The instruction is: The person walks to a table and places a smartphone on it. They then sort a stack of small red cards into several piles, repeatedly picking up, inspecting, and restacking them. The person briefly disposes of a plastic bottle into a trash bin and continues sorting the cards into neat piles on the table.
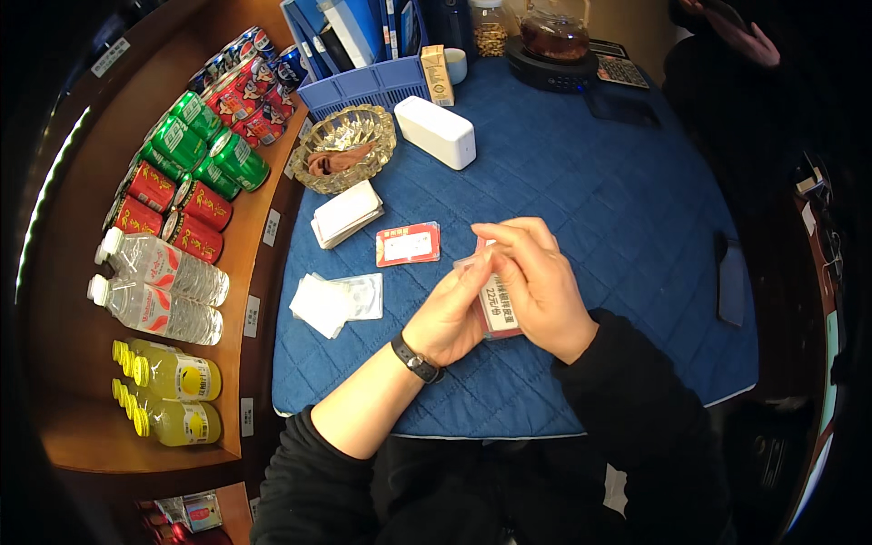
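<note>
Both hands come together over the blue quilted tablecloth (579, 197). My left hand (446, 317), below a black wristwatch, grips a red-edged card in a clear sleeve (499, 310) that bears printed writing. My right hand (541, 289) holds the same card from the other side, its fingers bent over the top end and hiding much of it. To the left lies a small stack of red-bordered cards (409, 244). Beyond it is a stack of white cards (349, 212). Nearer, white paper slips (321, 304) partly cover clear plastic sleeves (366, 296).
A glass ashtray (347, 146), a white box-shaped device (436, 131) and a blue file basket (361, 85) stand behind. Shelves on the left hold drink cans (197, 204) and bottles (163, 306). A glass teapot (554, 34) sits at the back. Another person's hand (756, 44) shows top right.
</note>
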A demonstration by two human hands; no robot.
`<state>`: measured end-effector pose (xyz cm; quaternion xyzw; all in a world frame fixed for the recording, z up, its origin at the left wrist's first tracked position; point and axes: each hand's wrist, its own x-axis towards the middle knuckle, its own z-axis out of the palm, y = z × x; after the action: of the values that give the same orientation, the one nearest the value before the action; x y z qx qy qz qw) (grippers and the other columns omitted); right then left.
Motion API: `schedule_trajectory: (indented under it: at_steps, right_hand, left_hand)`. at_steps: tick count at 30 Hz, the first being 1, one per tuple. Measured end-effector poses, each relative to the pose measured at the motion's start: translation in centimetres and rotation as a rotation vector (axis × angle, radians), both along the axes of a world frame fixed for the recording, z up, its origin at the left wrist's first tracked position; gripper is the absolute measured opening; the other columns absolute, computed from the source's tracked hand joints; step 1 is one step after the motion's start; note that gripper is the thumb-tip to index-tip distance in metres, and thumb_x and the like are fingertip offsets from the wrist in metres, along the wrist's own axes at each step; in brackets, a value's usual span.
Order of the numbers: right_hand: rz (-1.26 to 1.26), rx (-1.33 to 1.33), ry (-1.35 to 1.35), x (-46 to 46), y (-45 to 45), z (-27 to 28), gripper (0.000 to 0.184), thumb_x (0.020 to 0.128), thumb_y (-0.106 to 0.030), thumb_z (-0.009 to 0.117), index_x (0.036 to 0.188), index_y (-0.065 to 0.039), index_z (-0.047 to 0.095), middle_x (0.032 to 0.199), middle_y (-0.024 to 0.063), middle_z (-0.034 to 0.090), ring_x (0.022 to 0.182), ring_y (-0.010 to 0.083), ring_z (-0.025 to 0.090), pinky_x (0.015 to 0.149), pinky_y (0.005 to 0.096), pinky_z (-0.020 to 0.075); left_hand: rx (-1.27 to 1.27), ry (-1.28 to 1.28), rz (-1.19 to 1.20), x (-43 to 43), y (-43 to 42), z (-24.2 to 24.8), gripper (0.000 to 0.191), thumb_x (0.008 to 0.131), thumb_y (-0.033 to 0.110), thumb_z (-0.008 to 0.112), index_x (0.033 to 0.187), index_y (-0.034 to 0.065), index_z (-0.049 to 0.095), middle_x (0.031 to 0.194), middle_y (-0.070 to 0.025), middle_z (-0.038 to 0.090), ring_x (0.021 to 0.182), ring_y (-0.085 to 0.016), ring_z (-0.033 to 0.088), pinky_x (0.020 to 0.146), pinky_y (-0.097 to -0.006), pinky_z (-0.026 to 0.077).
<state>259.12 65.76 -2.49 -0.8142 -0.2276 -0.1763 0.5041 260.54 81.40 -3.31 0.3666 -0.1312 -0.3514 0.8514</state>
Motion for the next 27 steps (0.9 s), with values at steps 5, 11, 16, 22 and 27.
schedule_trajectory:
  at_steps: [5,11,16,22,27]
  right_hand:
    - [-0.203,0.048,-0.101,0.7,-0.2,-0.9,0.035,0.101,-0.016,0.051,0.130,0.004,0.050,0.123,0.0215,0.056,0.115,0.0320,0.054,0.099,0.0412,0.0432]
    - [-0.081,0.458,0.162,0.3,0.2,-1.0,0.022,0.103,-0.011,0.049,0.120,0.002,0.051,0.103,0.0123,0.063,0.094,0.0166,0.063,0.081,0.0298,0.0509]
    - [0.372,0.643,0.633,-2.4,2.5,-0.5,0.011,0.099,-0.011,0.059,0.097,-0.001,0.063,0.081,0.0023,0.064,0.069,0.0059,0.061,0.062,0.0206,0.0509]
    - [0.315,0.572,0.790,-2.6,3.0,-0.6,0.013,0.099,-0.009,0.057,0.100,0.002,0.064,0.088,0.0081,0.068,0.064,0.0088,0.062,0.057,0.0214,0.0504]
    - [0.347,0.663,0.815,-2.6,2.7,-0.6,0.019,0.102,-0.014,0.053,0.099,0.001,0.063,0.088,0.0082,0.068,0.063,0.0093,0.062,0.057,0.0210,0.0512]
  left_hand:
    - [0.051,0.179,0.066,0.5,-0.1,-0.2,0.051,0.105,0.046,0.038,0.138,0.0071,0.043,0.124,-0.0145,0.061,0.114,-0.026,0.062,0.095,-0.0413,0.054]
    - [-0.302,0.296,0.521,2.3,2.9,0.6,0.052,0.103,0.053,0.036,0.127,0.0086,0.052,0.100,-0.0149,0.063,0.088,-0.029,0.064,0.081,-0.0483,0.057]
    - [-0.295,0.207,0.695,2.5,3.7,0.4,0.059,0.100,0.061,0.038,0.122,0.0085,0.054,0.083,-0.0097,0.057,0.070,-0.022,0.056,0.064,-0.0377,0.050]
    - [-0.212,0.013,0.758,1.0,1.7,0.6,0.058,0.100,0.061,0.035,0.122,0.0107,0.053,0.088,-0.0099,0.060,0.077,-0.023,0.063,0.071,-0.0423,0.057]
    - [-0.201,-0.109,0.816,0.8,1.1,0.8,0.056,0.101,0.060,0.033,0.120,0.0111,0.053,0.094,-0.0096,0.061,0.088,-0.025,0.066,0.085,-0.0465,0.058]
